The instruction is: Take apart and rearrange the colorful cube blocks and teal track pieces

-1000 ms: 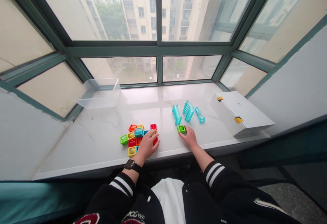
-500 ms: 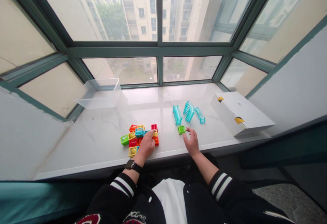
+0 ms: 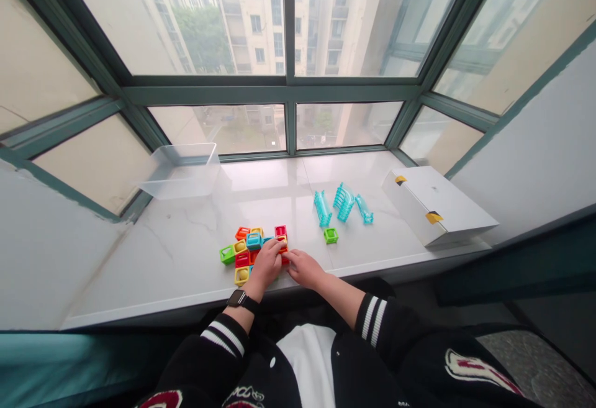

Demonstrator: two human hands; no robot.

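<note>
Subject: a cluster of hollow coloured toy blocks (image 3: 243,260), lying on the marble windowsill (image 3: 186,277) near its front edge. The left hand (image 3: 267,263) lies over the cluster's right end, fingers bent across the blocks there; whether it pinches one or merely rests cannot be told. The right hand (image 3: 303,269) has its fingertips at the cluster's right side, close to the left fingers; its grip is likewise hidden. A green block (image 3: 331,235) stands apart to the right, nearer the turquoise ribbed track pieces (image 3: 322,208).

Handling assessment: the blocks appear to be rigid plastic, probably light and not readily broken. Smooth faces may slip on the polished stone. Best hold is judged to be thumb and finger on opposite outer walls, clear of the cut-outs, with neighbouring blocks steadied against shifting.
</note>
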